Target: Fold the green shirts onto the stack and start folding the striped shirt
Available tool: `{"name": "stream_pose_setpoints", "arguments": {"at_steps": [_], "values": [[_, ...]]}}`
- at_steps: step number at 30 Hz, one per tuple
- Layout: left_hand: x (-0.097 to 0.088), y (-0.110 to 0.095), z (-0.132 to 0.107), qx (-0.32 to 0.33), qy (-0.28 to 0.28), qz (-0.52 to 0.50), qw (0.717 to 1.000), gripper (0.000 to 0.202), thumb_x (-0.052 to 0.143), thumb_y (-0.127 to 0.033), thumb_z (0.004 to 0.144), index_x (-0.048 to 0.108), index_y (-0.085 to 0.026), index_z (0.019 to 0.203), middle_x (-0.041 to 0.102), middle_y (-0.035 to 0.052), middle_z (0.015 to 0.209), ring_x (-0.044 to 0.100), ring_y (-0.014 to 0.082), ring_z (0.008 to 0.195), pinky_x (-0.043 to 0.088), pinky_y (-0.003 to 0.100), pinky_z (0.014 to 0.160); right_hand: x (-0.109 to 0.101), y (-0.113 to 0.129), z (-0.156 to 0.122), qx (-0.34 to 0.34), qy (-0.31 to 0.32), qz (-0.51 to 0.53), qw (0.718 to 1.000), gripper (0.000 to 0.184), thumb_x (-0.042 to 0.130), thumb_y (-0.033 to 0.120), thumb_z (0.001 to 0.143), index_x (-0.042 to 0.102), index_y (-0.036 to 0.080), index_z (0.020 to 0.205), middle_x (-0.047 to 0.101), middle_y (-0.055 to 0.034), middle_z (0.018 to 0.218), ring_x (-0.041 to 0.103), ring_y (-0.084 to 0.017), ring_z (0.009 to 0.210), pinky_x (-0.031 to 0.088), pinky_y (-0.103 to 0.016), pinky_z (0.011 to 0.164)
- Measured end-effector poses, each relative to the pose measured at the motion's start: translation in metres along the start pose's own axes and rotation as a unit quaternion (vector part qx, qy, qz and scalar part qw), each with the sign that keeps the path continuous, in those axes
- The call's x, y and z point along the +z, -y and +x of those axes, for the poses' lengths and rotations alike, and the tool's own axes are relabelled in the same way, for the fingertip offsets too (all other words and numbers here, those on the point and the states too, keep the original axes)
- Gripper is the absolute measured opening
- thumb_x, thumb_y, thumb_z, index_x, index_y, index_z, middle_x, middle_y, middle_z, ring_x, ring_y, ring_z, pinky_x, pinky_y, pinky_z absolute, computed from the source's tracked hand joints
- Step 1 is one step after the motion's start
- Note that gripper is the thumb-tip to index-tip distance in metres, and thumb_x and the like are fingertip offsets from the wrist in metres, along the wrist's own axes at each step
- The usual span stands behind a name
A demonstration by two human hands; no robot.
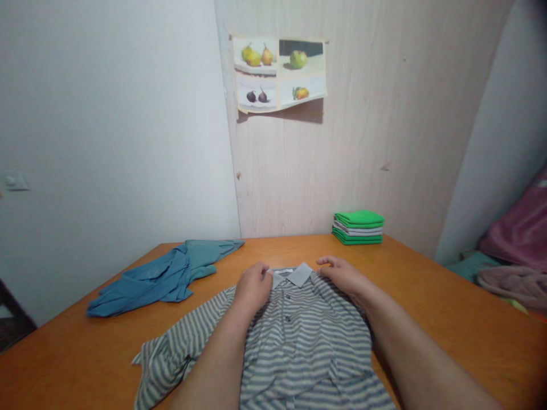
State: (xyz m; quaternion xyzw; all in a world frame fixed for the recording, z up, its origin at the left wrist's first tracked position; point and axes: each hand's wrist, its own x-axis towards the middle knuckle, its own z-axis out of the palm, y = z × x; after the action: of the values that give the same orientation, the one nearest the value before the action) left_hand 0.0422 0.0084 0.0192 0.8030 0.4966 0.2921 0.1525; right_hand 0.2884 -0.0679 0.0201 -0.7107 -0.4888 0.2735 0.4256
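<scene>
A grey-and-cream striped shirt [299, 347] with a plain light grey collar [301, 274] and dark buttons lies front up before me, collar away from me. Its left-hand sleeve spreads out over the table, rumpled at the cuff. My left hand [255, 286] is closed at the shoulder beside the collar, thumb and finger pinching the cloth. On the other side, my right hand [342, 277] rests at the opposite shoulder, with its thumb near the cloth and its forefinger stretched out apart above it. The right-hand sleeve is mostly hidden by my forearm.
Crumpled blue garments [162, 276] lie at the left back of the orange table [427, 307]. A stack of folded green and white cloths [358, 228] stands at the back right. Behind is a wall with a fruit poster [280, 74]. Pink fabric [517, 228] is heaped off to the right.
</scene>
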Motion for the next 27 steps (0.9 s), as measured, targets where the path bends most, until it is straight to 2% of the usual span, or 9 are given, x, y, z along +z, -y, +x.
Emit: {"name": "stream_pose_setpoints", "arguments": {"at_steps": [2, 6, 10, 13, 17, 20, 22, 25, 27], "values": [[0.003, -0.009, -0.003, 0.041, 0.021, -0.090, 0.995, 0.026, 0.051, -0.038, 0.092, 0.068, -0.019, 0.097, 0.072, 0.0056, 0.093, 0.064, 0.0202, 0.088, 0.045, 0.027, 0.076, 0.002, 0.008, -0.007, 0.005, 0.051, 0.129, 0.990, 0.043, 0.057, 0.026, 0.084, 0.056, 0.019, 0.126, 0.071, -0.0030, 0.081, 0.066, -0.017, 0.069, 0.048, -0.026, 0.060], [0.007, -0.026, -0.013, 0.068, 0.112, -0.241, 0.962, 0.042, 0.051, -0.055, 0.091, 0.066, -0.017, 0.081, 0.063, 0.0006, 0.074, 0.058, 0.0169, 0.072, 0.042, 0.026, 0.065, 0.005, 0.023, -0.025, 0.007, 0.175, 0.356, 0.918, 0.047, 0.064, 0.030, 0.086, 0.053, 0.020, 0.131, 0.073, -0.0063, 0.095, 0.070, -0.018, 0.085, 0.054, -0.030, 0.077], [0.010, -0.037, -0.024, 0.010, 0.207, -0.308, 0.928, 0.041, 0.063, -0.057, 0.082, 0.063, -0.016, 0.081, 0.058, -0.0025, 0.069, 0.052, 0.0140, 0.065, 0.035, 0.023, 0.057, 0.009, 0.032, -0.040, 0.012, 0.278, 0.392, 0.877, 0.051, 0.060, 0.038, 0.094, 0.046, 0.023, 0.141, 0.073, -0.0091, 0.108, 0.071, -0.016, 0.087, 0.054, -0.028, 0.078], [0.015, -0.040, -0.027, -0.020, 0.232, -0.360, 0.903, 0.022, 0.066, -0.036, 0.077, 0.063, -0.016, 0.087, 0.059, -0.0028, 0.070, 0.052, 0.0130, 0.063, 0.034, 0.023, 0.055, 0.010, 0.036, -0.043, 0.020, 0.252, 0.375, 0.892, 0.051, 0.058, 0.041, 0.096, 0.043, 0.025, 0.142, 0.073, -0.0084, 0.105, 0.071, -0.015, 0.084, 0.054, -0.024, 0.070], [0.018, -0.038, -0.022, -0.070, 0.173, -0.426, 0.885, 0.012, 0.058, -0.015, 0.067, 0.063, -0.016, 0.077, 0.058, -0.0035, 0.064, 0.050, 0.0119, 0.059, 0.033, 0.022, 0.054, 0.009, 0.035, -0.034, 0.017, 0.158, 0.329, 0.931, 0.037, 0.061, 0.035, 0.093, 0.053, 0.021, 0.127, 0.072, -0.0071, 0.092, 0.070, -0.016, 0.081, 0.055, -0.026, 0.071], [0.015, -0.032, -0.014, -0.143, 0.076, -0.515, 0.842, 0.005, 0.058, -0.012, 0.063, 0.059, -0.017, 0.065, 0.053, -0.0050, 0.057, 0.046, 0.0104, 0.053, 0.029, 0.021, 0.048, 0.008, 0.026, -0.022, 0.007, 0.092, 0.251, 0.964, 0.020, 0.061, 0.034, 0.090, 0.060, 0.020, 0.104, 0.069, -0.0045, 0.084, 0.066, -0.014, 0.071, 0.051, -0.025, 0.065], [0.012, -0.026, -0.008, -0.174, 0.030, -0.556, 0.812, 0.006, 0.059, -0.013, 0.064, 0.056, -0.018, 0.063, 0.051, -0.0056, 0.056, 0.045, 0.0097, 0.051, 0.029, 0.020, 0.046, 0.009, 0.018, -0.014, -0.004, 0.064, 0.185, 0.981, 0.020, 0.061, 0.039, 0.088, 0.061, 0.019, 0.089, 0.065, -0.0024, 0.077, 0.061, -0.013, 0.066, 0.047, -0.023, 0.061], [0.010, -0.018, 0.001, -0.208, -0.005, -0.596, 0.775, 0.001, 0.056, -0.017, 0.070, 0.057, -0.018, 0.070, 0.058, -0.0029, 0.063, 0.054, 0.0113, 0.055, 0.040, 0.020, 0.050, 0.014, 0.005, -0.007, -0.023, 0.062, 0.126, 0.990, 0.029, 0.067, 0.045, 0.081, 0.060, 0.018, 0.074, 0.058, 0.0005, 0.066, 0.052, -0.012, 0.060, 0.038, -0.023, 0.055], [0.009, -0.016, 0.005, -0.233, -0.016, -0.623, 0.746, 0.005, 0.053, -0.020, 0.075, 0.057, -0.017, 0.074, 0.064, 0.0011, 0.068, 0.062, 0.0143, 0.061, 0.049, 0.023, 0.058, 0.019, -0.001, -0.007, -0.032, 0.103, 0.110, 0.988, 0.033, 0.071, 0.048, 0.077, 0.063, 0.017, 0.071, 0.056, 0.0017, 0.063, 0.048, -0.012, 0.058, 0.034, -0.023, 0.053]]}}
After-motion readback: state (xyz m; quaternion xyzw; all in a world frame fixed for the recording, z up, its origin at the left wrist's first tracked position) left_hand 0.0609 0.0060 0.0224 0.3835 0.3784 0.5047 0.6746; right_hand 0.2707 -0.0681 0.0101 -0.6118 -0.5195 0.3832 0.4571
